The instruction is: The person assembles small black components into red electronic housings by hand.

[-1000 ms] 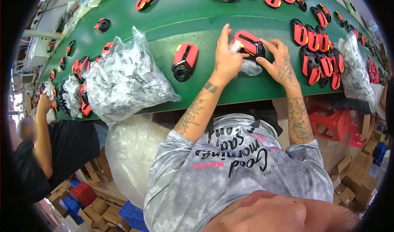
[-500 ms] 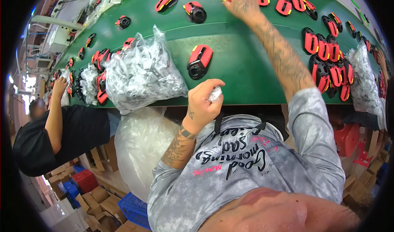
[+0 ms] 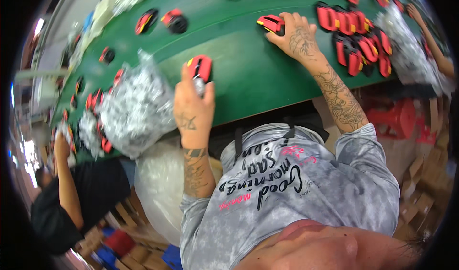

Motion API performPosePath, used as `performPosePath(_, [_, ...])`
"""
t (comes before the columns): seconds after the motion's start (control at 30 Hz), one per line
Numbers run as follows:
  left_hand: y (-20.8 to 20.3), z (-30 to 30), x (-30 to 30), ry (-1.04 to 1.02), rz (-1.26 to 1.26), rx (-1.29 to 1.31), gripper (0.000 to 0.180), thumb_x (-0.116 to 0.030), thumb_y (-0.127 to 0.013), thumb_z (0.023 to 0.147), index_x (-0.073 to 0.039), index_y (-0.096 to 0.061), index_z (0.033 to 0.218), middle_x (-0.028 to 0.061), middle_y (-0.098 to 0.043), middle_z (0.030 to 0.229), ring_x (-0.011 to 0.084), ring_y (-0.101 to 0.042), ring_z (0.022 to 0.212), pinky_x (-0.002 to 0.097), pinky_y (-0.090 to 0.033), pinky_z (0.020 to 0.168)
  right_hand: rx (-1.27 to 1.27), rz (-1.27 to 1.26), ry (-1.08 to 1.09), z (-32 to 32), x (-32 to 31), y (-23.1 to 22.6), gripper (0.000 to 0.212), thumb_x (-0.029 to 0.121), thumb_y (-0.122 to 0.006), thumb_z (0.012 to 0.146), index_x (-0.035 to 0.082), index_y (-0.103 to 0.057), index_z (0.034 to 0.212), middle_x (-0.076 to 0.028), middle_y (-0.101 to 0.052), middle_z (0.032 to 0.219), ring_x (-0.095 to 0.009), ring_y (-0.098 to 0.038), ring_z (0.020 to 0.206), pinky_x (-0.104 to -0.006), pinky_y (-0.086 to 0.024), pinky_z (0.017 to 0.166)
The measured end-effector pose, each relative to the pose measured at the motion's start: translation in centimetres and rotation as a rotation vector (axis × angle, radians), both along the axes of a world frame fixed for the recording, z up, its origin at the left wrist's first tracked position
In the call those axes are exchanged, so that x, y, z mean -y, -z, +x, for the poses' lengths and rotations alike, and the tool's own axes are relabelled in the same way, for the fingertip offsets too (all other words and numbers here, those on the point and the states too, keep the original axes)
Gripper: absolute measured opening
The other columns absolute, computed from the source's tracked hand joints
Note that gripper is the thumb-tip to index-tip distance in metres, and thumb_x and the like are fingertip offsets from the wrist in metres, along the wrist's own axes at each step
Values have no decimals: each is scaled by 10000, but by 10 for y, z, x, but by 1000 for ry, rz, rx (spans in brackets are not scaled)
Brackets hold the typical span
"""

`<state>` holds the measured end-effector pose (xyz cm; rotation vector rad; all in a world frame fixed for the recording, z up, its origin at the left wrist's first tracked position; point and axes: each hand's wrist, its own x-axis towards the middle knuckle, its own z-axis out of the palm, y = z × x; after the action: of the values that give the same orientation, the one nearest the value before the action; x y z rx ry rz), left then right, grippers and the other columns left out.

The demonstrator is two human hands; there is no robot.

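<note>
My left hand (image 3: 193,105) is closed around a small crumpled clear plastic packet (image 3: 199,85), which shows between the index finger and thumb. Just beyond it lies a red-and-black plastic device (image 3: 204,65) with a yellow accent; the index finger overlaps its left side, though I cannot tell whether it presses on it. Farther right, my right hand (image 3: 299,38) grips another red-and-black device (image 3: 271,24) by its right end, thumb on the near side. Both devices are on or just over the green work surface (image 3: 244,79).
A big clear bag of small packets (image 3: 136,110) stands left of my left hand. Stacked red-and-black devices (image 3: 356,43) lie at the right, with more along the far side. Co-workers' arms reach in from the left (image 3: 67,184) and right (image 3: 432,45). A red stool (image 3: 399,119) stands below.
My right hand has drawn a device from the far row back toward me. My left hand has moved forward with the packet to the single device. The view has turned and shifted.
</note>
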<state>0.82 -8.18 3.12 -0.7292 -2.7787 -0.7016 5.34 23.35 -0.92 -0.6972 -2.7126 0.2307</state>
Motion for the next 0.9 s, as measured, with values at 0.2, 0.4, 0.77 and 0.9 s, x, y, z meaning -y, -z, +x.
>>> performPosePath(0.2, [17,-46,-26,-86,-286,137,580,-340,-716,896,-177,-586,1437,220,-699,1045,402,-672,1023,498,-531,875,5,394,179,36,-64,-4,524,542,-774,799,205,-701,1193,-98,-582,1109,-321,-543,1097,-516,-416,842])
performPosePath(0.4, [19,-79,-41,-294,-211,131,279,-205,-633,918,-23,-643,1130,231,-725,1018,439,-690,990,519,-545,842,-220,176,-12,32,-55,2,372,349,-776,861,162,-693,1171,-96,-606,1091,-330,-585,1067,-529,-461,838])
performPosePath(0.77, [-109,-108,118,-273,-244,-385,357,-310,-771,844,23,-737,966,228,-725,936,418,-697,870,491,-548,786,-239,-353,-424,17,48,23,103,115,-686,870,108,-694,973,-41,-611,889,-217,-613,890,-385,-405,875])
performPosePath(0.9, [-65,-183,132,-337,-527,151,378,-313,-700,812,11,-739,1003,283,-707,1075,441,-697,1012,477,-560,883,-238,-297,-457,19,46,23,96,111,-680,869,99,-686,964,-46,-615,883,-222,-618,865,-386,-407,861])
